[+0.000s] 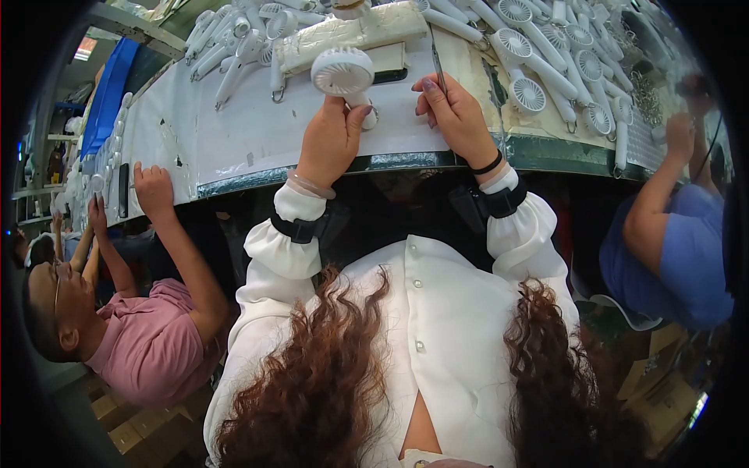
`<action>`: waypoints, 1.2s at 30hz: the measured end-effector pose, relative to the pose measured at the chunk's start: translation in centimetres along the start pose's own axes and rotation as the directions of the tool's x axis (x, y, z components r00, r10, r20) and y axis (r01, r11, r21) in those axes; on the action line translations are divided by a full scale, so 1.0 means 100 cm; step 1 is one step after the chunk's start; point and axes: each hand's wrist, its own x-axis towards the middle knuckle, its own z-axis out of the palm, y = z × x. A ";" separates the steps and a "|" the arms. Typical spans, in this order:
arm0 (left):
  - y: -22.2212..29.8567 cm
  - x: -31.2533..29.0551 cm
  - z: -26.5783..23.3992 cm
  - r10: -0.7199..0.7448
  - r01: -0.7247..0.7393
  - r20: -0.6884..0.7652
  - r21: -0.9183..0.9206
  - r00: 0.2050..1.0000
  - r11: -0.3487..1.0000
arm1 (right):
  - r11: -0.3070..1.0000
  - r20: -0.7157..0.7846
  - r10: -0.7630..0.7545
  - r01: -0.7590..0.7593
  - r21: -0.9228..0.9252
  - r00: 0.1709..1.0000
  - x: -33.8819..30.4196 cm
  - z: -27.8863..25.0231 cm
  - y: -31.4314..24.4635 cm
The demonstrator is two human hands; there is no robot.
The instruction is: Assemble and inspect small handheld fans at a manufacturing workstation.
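Note:
Near the table's front edge, my left hand [329,144] is closed around the handle of a small white handheld fan [343,72]. Its round slotted head points up toward the far side, and the fingers behind the handle are hidden. To the right, my right hand [462,125] pinches a thin, dark, pointed tool [437,56] that stands up from the fingers; its exact kind is not clear. A dark flat object [390,76] lies just beyond, between the two hands. Behind the fan head rests a long block wrapped in pale tape [355,36].
White handheld fans lie heaped at the right [528,93] and back left [234,66], many with metal clips. The table [257,140] has a green front edge. A person in pink [160,335] works at the left, another in blue [675,249] at the right.

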 end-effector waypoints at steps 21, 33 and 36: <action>0.014 -0.006 -0.012 0.050 -0.057 0.063 0.125 0.997 0.990 | 0.999 -0.003 0.009 -0.009 -0.031 1.000 -0.001 -0.001 0.000; 0.005 0.008 -0.011 -0.059 0.058 0.095 0.017 0.994 0.998 | 1.000 0.006 -0.002 0.002 -0.028 1.000 -0.001 0.000 0.000; 0.010 0.022 -0.012 -0.155 0.152 0.104 0.036 0.982 0.988 | 1.000 0.009 0.003 -0.002 -0.023 1.000 -0.001 -0.001 0.000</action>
